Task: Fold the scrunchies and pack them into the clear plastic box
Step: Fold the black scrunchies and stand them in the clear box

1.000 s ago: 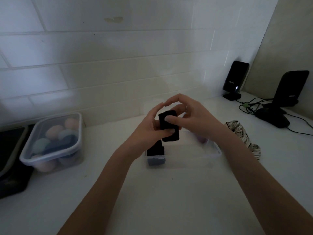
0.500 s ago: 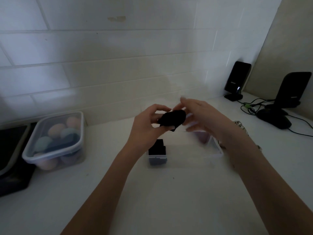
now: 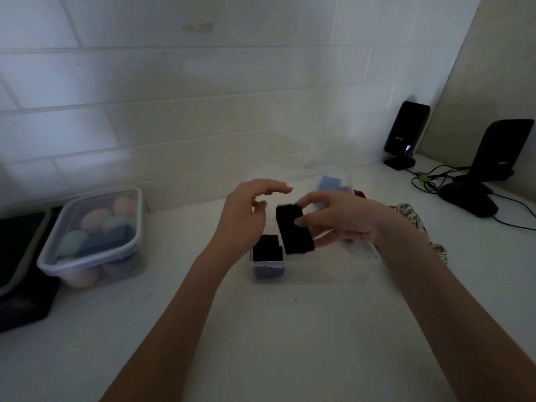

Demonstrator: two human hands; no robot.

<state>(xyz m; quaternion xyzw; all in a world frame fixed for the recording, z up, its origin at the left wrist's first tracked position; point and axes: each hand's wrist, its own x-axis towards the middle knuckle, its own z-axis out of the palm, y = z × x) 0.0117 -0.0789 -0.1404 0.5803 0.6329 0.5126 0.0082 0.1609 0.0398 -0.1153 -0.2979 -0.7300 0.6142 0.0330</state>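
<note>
At the far left a lidded clear tub of pastel egg-shaped sponges (image 3: 95, 236) is sitting on the white counter (image 3: 290, 343), apart from the work. Moving right, the left hand (image 3: 246, 219) is hovering with fingers spread and curled, gripping nothing. Just below it, dark folded scrunchies (image 3: 267, 252) are standing packed at the left end of the clear plastic box (image 3: 319, 274). Next, the right hand (image 3: 339, 221) is pinching a folded black scrunchie (image 3: 294, 229) between thumb and fingertips, holding it above the box beside those already packed.

The fabric is looking soft, light and springy (likely velvet, though the dim light is making that a guess), so it is probably wanting to unfold the moment pressure eases. A pinch across the middle of the fold, squeezing both layers, seems the safest hold while lowering it in.

The box's far wall and contents are hard to read: a pale blue piece (image 3: 329, 182) and something reddish (image 3: 359, 193) are showing behind the right hand, mostly hidden. A patterned black-and-white scrunchie (image 3: 412, 219) is lying on the counter right of the box, partly covered by the right forearm. Black desk speakers (image 3: 406, 134) are standing at the far right.
</note>
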